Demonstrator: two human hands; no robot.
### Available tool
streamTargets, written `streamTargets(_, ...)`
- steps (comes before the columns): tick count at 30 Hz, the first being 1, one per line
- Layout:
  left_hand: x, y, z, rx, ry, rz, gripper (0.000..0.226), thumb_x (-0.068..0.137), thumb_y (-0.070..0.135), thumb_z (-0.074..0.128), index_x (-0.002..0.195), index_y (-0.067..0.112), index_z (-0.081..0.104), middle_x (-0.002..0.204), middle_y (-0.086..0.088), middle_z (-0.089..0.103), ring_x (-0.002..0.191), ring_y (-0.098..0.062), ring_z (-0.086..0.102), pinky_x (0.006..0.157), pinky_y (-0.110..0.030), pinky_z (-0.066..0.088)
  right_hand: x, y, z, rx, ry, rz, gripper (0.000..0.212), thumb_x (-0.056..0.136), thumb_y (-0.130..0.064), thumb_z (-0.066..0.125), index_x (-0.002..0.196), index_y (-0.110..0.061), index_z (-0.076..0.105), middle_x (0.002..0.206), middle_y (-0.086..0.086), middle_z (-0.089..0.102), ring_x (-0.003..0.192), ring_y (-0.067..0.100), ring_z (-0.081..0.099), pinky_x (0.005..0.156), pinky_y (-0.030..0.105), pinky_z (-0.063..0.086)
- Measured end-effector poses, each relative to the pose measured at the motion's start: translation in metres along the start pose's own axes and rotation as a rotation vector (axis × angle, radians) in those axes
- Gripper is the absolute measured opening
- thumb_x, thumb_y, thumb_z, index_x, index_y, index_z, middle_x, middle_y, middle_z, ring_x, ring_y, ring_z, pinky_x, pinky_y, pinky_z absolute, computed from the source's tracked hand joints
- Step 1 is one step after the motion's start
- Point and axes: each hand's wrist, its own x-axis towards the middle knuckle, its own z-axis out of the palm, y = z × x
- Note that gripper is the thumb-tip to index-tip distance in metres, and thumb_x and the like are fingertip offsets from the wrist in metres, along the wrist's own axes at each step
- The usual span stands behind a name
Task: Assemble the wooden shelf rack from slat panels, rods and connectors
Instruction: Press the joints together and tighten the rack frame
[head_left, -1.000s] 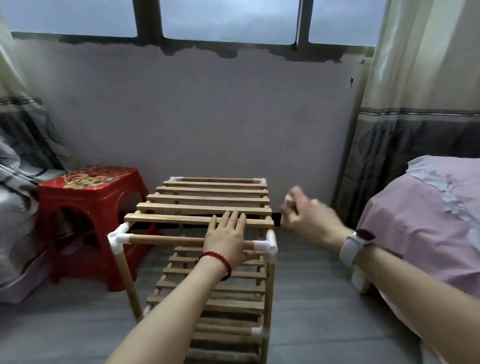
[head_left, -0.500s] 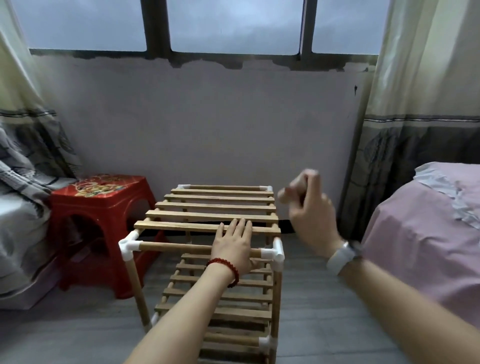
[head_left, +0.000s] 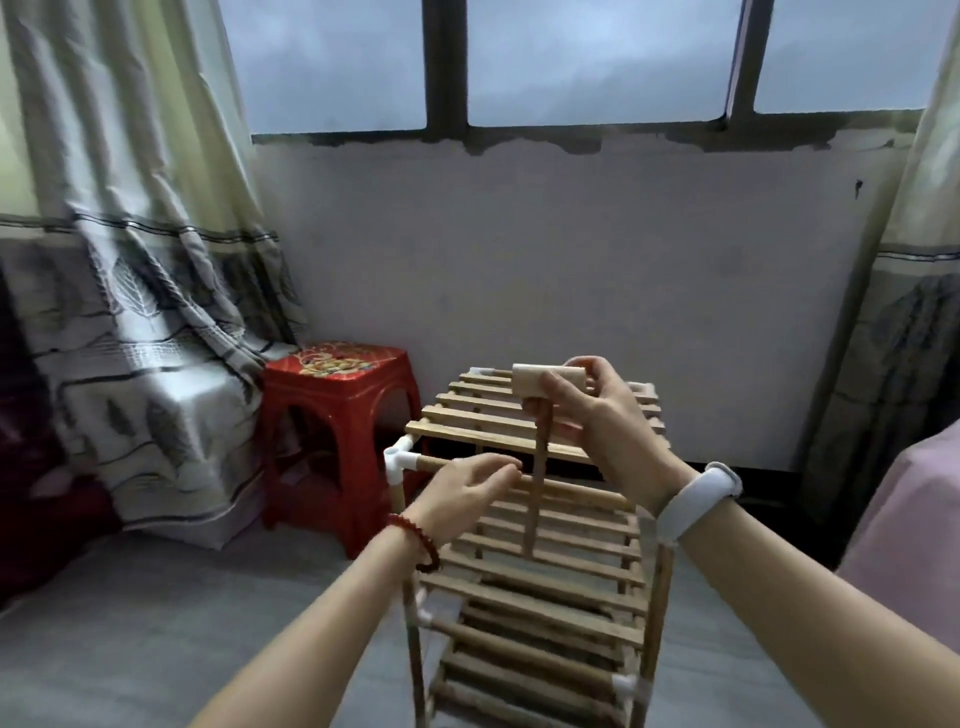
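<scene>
A small wooden mallet (head_left: 546, 387) is held by its head in the right hand (head_left: 597, 415), fingers curled round the block, with the handle hanging down over the nearly complete shelf rack (head_left: 530, 519) directly below. The left hand (head_left: 462, 493), fingers loosely curled and gripping nothing that can be made out, is hovering just beside the handle and above the rack's front rod (head_left: 571, 491), near the white corner connector (head_left: 402, 460) to its left. The step in hand is judged to be the tapping home of the top joints; before any blow, the mallet would need to be re-gripped by its handle, a hand-over for which the left hand appears placed. Beyond the left hand a red plastic stool (head_left: 337, 410) is seen close against the rack, with draped curtains (head_left: 130, 312) behind it; a pink-covered bed (head_left: 914, 545) lies outside the right wrist. A swing on the stool side may be cramped
</scene>
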Motion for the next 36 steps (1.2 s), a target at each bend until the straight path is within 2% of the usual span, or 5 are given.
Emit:
streamTargets(6,-0.091,-0.032,-0.063,-0.111,0.306,-0.051,0.028,0.102,0.022,0.036,0.092,0.011,0.06,0.062,0.0,0.051,0.054,-0.007,0.049,0.053,-0.022,0.04,0.003,0.029,0.109,0.063,-0.087,0.066,0.031,0.082,-0.033,0.069,0.098,-0.017,0.048,0.105,0.015,0.066,0.086,0.026,0.067,0.072,0.042,0.057)
streamTargets(12,-0.205,-0.126,-0.124,0.18,0.714,-0.327,0.014,0.097,0.021,0.049,0.085,0.027,0.054,0.065,0.008,0.053,0.058,-0.005,0.049,0.055,-0.021,0.037,-0.012,0.123,0.219,-0.274,-0.379,0.193,0.011,0.091,-0.02,0.06,0.096,-0.019,0.051,0.094,0.014,0.062,0.071,0.02,0.056,0.057,0.032,0.045)
streamTargets(19,-0.244,-0.262,-0.131,0.296,0.721,-0.744,0.023,0.094,0.007,0.047,0.112,0.001,0.06,0.109,-0.015,0.062,0.101,-0.03,0.057,0.079,-0.026,0.038,-0.013,0.268,0.274,-0.816,-0.61,0.276,0.034,0.093,-0.022,0.053,0.124,-0.011,0.049,0.099,0.003,0.063,0.083,0.016,0.055,0.07,0.023,0.04)
streamTargets(24,-0.211,-0.384,-0.102,0.261,0.684,-0.906,0.021,0.099,0.01,0.038,0.116,0.004,0.049,0.112,-0.016,0.061,0.099,-0.034,0.057,0.077,-0.034,0.041,-0.004,0.414,0.283,-0.966,-0.711,0.439,0.037,0.096,-0.022,0.045,0.132,-0.014,0.045,0.114,0.007,0.064,0.104,0.024,0.058,0.082,0.027,0.042)
streamTargets(36,-0.119,-0.623,-0.057,0.468,0.486,-0.958,0.061,0.088,-0.008,0.035,0.144,0.015,0.031,0.119,-0.013,0.048,0.113,-0.03,0.041,0.093,-0.032,0.033,0.035,0.667,0.264,-1.404,-0.986,0.521,0.076,0.092,-0.056,0.038,0.148,-0.036,-0.01,0.157,0.002,-0.02,0.144,0.029,-0.015,0.112,0.058,0.004)
